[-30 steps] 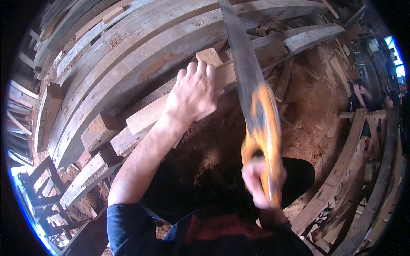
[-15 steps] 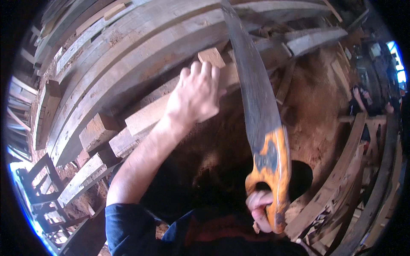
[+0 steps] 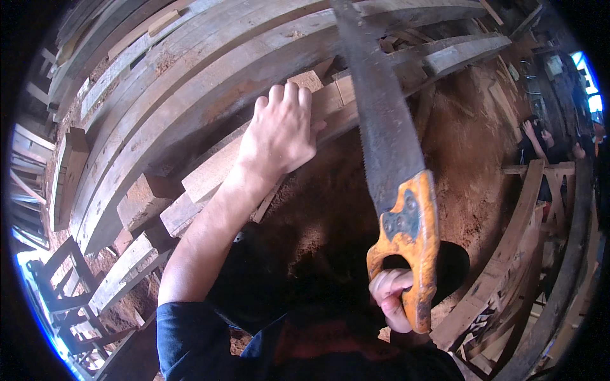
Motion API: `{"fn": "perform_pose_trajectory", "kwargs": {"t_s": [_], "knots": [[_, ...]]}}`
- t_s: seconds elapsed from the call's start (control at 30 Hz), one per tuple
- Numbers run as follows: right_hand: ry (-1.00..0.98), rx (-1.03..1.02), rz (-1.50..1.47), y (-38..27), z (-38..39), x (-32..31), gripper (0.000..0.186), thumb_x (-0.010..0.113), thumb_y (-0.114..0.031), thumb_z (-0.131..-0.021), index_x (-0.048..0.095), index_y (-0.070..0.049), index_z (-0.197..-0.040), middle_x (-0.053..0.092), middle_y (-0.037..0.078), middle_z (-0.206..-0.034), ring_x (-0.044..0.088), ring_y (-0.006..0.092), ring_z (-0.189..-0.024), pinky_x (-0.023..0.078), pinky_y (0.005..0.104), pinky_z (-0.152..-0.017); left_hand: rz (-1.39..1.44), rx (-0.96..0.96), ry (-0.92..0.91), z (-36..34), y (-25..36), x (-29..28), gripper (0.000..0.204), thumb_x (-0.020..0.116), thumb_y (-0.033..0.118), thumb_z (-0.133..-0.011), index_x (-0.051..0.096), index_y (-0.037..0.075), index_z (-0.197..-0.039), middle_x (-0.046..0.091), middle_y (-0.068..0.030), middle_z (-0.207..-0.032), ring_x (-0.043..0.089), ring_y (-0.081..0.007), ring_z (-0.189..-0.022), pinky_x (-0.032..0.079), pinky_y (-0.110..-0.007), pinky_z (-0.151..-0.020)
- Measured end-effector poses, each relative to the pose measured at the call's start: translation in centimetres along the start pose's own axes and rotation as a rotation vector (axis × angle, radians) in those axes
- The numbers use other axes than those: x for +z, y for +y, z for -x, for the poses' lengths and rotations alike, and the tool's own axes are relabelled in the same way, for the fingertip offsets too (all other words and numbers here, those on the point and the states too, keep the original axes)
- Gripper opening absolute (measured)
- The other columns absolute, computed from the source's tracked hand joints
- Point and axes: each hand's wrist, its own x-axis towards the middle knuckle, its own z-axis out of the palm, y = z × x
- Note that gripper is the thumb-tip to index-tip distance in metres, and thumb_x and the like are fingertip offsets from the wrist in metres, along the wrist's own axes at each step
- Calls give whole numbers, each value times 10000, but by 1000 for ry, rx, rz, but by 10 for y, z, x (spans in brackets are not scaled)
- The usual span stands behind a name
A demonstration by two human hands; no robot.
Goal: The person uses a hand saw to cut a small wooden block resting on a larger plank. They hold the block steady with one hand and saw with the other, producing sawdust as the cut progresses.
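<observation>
Left hand (image 3: 274,133) gripped wood (image 3: 213,171), right hand (image 3: 393,297) a saw (image 3: 394,152), fingers closed; sawing seemed underway, the next stroke needing steadiness

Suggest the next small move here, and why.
Probably one short forward push of the saw: the right hand is closed around its orange handle, the blade crosses over the timber in this view, and the left hand clasps that timber left of the blade. I'd go slowly, since whether the blade sits in a cut can't be made out.
</observation>
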Motion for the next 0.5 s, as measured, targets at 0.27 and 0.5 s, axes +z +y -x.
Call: {"fn": "perform_pose_trajectory", "kwargs": {"t_s": [0.27,0.5], "knots": [[-5,-119,-103,7,-21,-10,313,692,25,-806,469,-1,-1025,537,94,-746,509,178,-595,444,334,-569,38,-7,-22,0,0,-4,385,598,335,-867,549,-22,-1002,560,-180,-979,558,-313,-944,446,-416,-803],[49,-90,-174,7,-12,3,305,688,24,-811,468,3,-1022,536,96,-734,508,181,-583,441,326,-553,64,18,-64,16,5,-11,390,617,327,-859,530,-25,-1003,541,-182,-973,542,-327,-946,441,-423,-814]]}}
